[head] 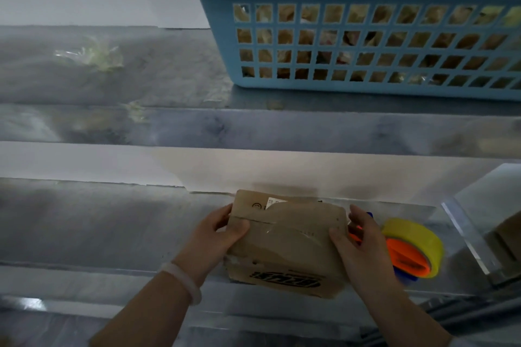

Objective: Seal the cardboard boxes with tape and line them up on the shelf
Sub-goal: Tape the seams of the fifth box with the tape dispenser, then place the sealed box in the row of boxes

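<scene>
A brown cardboard box (287,245) with black print and clear tape across its top lies on the metal shelf (98,222). My left hand (222,234) grips its left side, thumb on top. My right hand (355,236) grips its right side. Just right of the box lies a tape dispenser (411,248) with a yellow roll and an orange core, partly hidden behind my right hand.
On the upper shelf (197,127) stands a blue plastic basket (352,36) filled with packets. Crumpled clear plastic (95,56) lies at that shelf's left. A shiny upright edge (468,236) bounds the lower shelf at the right, with something brown (507,236) behind it.
</scene>
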The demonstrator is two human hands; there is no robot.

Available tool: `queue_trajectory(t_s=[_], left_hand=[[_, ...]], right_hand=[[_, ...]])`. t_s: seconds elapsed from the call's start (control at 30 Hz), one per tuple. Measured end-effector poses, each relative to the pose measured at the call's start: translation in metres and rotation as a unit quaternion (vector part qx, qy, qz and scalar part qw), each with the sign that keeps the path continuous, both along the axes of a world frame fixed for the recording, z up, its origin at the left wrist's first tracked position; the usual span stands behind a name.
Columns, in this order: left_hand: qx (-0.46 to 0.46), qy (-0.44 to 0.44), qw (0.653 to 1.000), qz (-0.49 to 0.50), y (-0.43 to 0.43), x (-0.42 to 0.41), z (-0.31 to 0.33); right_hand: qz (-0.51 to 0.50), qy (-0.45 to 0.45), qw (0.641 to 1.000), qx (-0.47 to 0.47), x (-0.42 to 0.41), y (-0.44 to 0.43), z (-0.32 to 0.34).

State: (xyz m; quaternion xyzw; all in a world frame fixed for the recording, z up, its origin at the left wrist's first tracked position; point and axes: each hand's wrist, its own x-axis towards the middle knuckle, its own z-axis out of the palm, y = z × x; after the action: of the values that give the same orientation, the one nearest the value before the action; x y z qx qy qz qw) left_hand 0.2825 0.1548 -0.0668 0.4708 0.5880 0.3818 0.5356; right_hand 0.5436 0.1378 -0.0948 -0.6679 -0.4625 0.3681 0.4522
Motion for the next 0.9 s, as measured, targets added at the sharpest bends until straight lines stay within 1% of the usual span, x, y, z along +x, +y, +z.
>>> queue_trajectory(t_s=[0.1, 0.27, 0.33, 0.5, 0.67, 0.77, 0.9], left_hand=[[0.004, 0.023, 0.999, 0.041, -0.014, -0.011, 0.006], [0.013, 0.025, 0.982, 0.185, -0.042, -0.056, 0.009], [0.008, 0.023, 0.973, 0.229, -0.055, -0.084, 0.011], [0.014, 0.005, 0.948, 0.319, -0.085, -0.175, 0.011], [0.014, -0.039, 0.913, 0.406, -0.115, -0.28, 0.009], [0.004, -0.06, 0.895, 0.442, -0.128, -0.346, 0.009], [0.005, -0.069, 0.877, 0.475, -0.133, -0.426, 0.007]], right_hand=[[0.039, -0.012, 0.999, 0.001, -0.013, 0.008, 0.007], [0.15, 0.033, 0.988, -0.014, -0.062, 0.026, 0.022], [0.182, 0.034, 0.983, -0.002, -0.094, 0.03, 0.027], [0.243, 0.07, 0.967, 0.032, -0.188, 0.035, 0.041], [0.297, 0.031, 0.953, 0.057, -0.299, 0.028, 0.04], [0.315, 0.011, 0.947, 0.064, -0.375, 0.015, 0.036], [0.327, -0.014, 0.939, 0.107, -0.464, 0.007, 0.034]])
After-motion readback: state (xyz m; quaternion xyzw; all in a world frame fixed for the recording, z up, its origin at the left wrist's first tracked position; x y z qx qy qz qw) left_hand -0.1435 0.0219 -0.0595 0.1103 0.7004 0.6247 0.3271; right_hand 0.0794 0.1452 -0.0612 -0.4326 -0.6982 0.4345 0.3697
